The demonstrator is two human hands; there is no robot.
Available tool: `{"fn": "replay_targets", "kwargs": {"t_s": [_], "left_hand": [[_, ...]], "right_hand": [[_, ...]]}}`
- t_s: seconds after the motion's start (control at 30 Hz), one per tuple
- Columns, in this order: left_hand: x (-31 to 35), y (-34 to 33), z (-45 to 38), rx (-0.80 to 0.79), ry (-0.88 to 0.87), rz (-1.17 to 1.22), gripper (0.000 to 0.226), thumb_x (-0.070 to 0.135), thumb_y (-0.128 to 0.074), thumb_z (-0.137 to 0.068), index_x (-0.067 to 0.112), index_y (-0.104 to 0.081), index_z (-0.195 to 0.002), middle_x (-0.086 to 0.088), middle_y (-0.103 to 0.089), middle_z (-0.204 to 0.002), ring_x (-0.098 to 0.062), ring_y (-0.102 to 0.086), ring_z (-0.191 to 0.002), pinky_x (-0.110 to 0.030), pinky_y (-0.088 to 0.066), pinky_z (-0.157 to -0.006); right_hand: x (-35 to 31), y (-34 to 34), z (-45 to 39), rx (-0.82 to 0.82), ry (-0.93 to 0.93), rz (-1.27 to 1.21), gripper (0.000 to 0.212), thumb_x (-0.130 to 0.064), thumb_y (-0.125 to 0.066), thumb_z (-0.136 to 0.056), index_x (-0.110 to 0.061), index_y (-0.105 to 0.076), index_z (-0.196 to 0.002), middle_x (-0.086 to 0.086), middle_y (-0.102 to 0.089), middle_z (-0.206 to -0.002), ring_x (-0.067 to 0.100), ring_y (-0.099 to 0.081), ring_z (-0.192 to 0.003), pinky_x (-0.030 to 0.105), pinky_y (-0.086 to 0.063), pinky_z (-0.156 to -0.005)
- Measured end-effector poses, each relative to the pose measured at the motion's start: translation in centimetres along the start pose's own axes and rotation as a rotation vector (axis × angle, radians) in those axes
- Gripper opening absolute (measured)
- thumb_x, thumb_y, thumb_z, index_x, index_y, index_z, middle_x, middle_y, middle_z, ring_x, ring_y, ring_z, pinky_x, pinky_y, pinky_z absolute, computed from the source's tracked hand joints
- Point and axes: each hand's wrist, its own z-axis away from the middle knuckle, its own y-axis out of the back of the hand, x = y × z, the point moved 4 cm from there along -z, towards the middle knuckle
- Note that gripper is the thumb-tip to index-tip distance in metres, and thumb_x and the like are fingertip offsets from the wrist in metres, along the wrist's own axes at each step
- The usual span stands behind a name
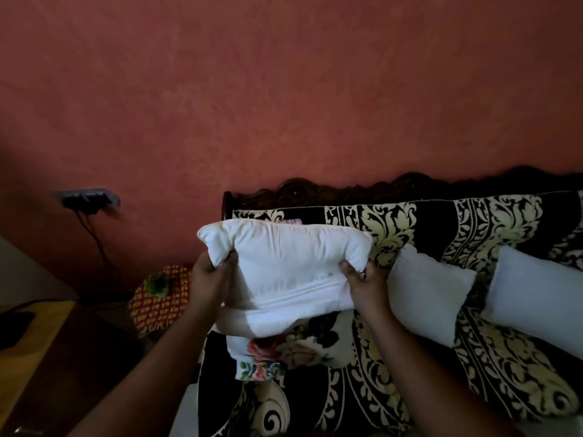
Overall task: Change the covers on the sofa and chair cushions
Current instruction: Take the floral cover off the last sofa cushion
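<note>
White and bare, the cushion [284, 263] is held up over the sofa [394, 357], in front of its patterned black-and-cream backrest. The left hand [211, 272] is clenched on the cushion's left corner and the right hand [362, 279] is clenched on its right corner, both pinching the stuffing so the top bulges. A seam or zip line runs across the lower part of it. Under the cushion, partly hidden by it, lies a floral cover [284, 351] with red roses on a pale ground, touching the sofa seat; whether the cushion's lower edge is already inside that cover cannot be told from here.

Two more bare white cushions [426, 294] [536, 294] lean on the sofa to the right, so the job looks to be in its early-to-middle stretch (old covers off, new ones not yet on). The step in hand seems to be fitting this first cushion into the floral cover. Next, probably, one hand must let go to find and spread the cover's opening while the other squeezes a corner narrow enough to feed in.
</note>
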Motion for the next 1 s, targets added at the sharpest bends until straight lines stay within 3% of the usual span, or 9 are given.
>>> {"fn": "replay_targets", "kwargs": {"t_s": [0.07,0.17,0.23,0.3,0.43,0.5,0.67,0.8,1.0], "left_hand": [[-0.4,0.9,-0.8,-0.016,-0.011,-0.136,0.043,0.028,-0.076,-0.085,0.015,-0.057,-0.122,-0.007,-0.066,-0.108,-0.026,-0.064,-0.099,-0.045,-0.053,-0.089],[3.4,0.5,-0.7,0.001,-0.409,-0.487,0.091,0.045,-0.07,-0.079,0.017,-0.027,-0.155,-0.011,-0.035,-0.157,-0.025,-0.027,-0.148,-0.04,-0.02,-0.121],[6.7,-2.9,0.4,-0.168,-0.645,-0.686,0.102,0.069,-0.06,-0.079,0.019,-0.019,-0.159,-0.004,-0.022,-0.165,-0.02,-0.013,-0.154,-0.044,-0.007,-0.123],[7.9,-6.6,1.3,-0.376,-0.577,-0.832,0.118,0.092,-0.048,-0.069,0.024,-0.014,-0.16,0.001,-0.022,-0.165,-0.016,-0.016,-0.153,-0.053,-0.007,-0.124],[8.0,-9.0,1.6,-0.448,-0.318,-0.28,0.047,0.063,-0.068,-0.083,0.035,-0.061,-0.12,0.01,-0.069,-0.118,-0.009,-0.064,-0.111,-0.049,-0.048,-0.099],[8.2,-9.3,2.1,-0.367,-0.337,-0.194,0.028,0.051,-0.065,-0.09,0.027,-0.068,-0.103,0.007,-0.072,-0.097,-0.012,-0.068,-0.094,-0.049,-0.052,-0.086],[8.0,-9.7,3.3,-0.25,-0.326,-0.091,0.012,0.037,-0.065,-0.094,0.026,-0.07,-0.095,0.007,-0.072,-0.09,-0.01,-0.067,-0.086,-0.045,-0.055,-0.082],[7.7,-8.3,2.0,-0.221,-0.306,0.033,0.02,0.034,-0.064,-0.097,0.016,-0.066,-0.089,-0.006,-0.065,-0.083,-0.013,-0.058,-0.08,-0.049,-0.051,-0.072],[7.3,-8.9,2.0,-0.19,-0.265,0.047,0.021,0.034,-0.063,-0.098,0.016,-0.065,-0.086,0.0,-0.061,-0.079,-0.014,-0.056,-0.076,-0.042,-0.047,-0.069]], "right_hand": [[-1.1,0.0,0.2,0.061,0.119,0.08,0.021,-0.037,-0.072,-0.091,-0.02,-0.064,-0.101,-0.005,-0.069,-0.092,0.019,-0.066,-0.091,0.029,-0.049,-0.072],[-2.7,-0.8,0.4,0.051,0.308,0.228,0.023,-0.041,-0.069,-0.093,-0.018,-0.062,-0.094,-0.003,-0.063,-0.079,0.013,-0.06,-0.074,0.032,-0.045,-0.063],[-3.8,-2.2,0.8,0.005,0.448,0.37,0.029,-0.045,-0.068,-0.093,-0.02,-0.055,-0.085,-0.006,-0.054,-0.071,0.013,-0.054,-0.067,0.033,-0.04,-0.058],[-5.5,-3.6,1.4,-0.012,0.631,0.479,0.027,-0.039,-0.065,-0.093,-0.019,-0.052,-0.082,-0.005,-0.051,-0.072,0.019,-0.053,-0.069,0.034,-0.037,-0.058],[-8.4,-4.4,2.0,-0.007,0.846,0.479,0.03,-0.037,-0.06,-0.093,-0.011,-0.056,-0.078,0.001,-0.056,-0.072,0.02,-0.054,-0.07,0.034,-0.04,-0.061],[-8.7,-3.7,1.6,0.009,0.817,0.472,0.04,-0.047,-0.059,-0.096,-0.012,-0.056,-0.077,-0.001,-0.056,-0.071,0.017,-0.054,-0.069,0.034,-0.042,-0.061],[-5.8,-0.2,0.3,-0.095,0.458,0.122,0.033,-0.051,-0.048,-0.097,-0.029,-0.071,-0.105,-0.013,-0.073,-0.103,0.005,-0.068,-0.099,0.023,-0.053,-0.086],[0.1,4.9,-1.4,0.136,0.417,0.572,0.058,-0.061,-0.029,-0.1,-0.025,-0.07,-0.118,-0.003,-0.07,-0.117,0.019,-0.063,-0.108,0.035,-0.05,-0.093],[2.1,5.7,-2.4,0.113,0.307,0.607,0.026,-0.039,-0.049,-0.102,-0.026,-0.054,-0.081,-0.01,-0.055,-0.077,0.019,-0.055,-0.076,0.036,-0.046,-0.065]]}}
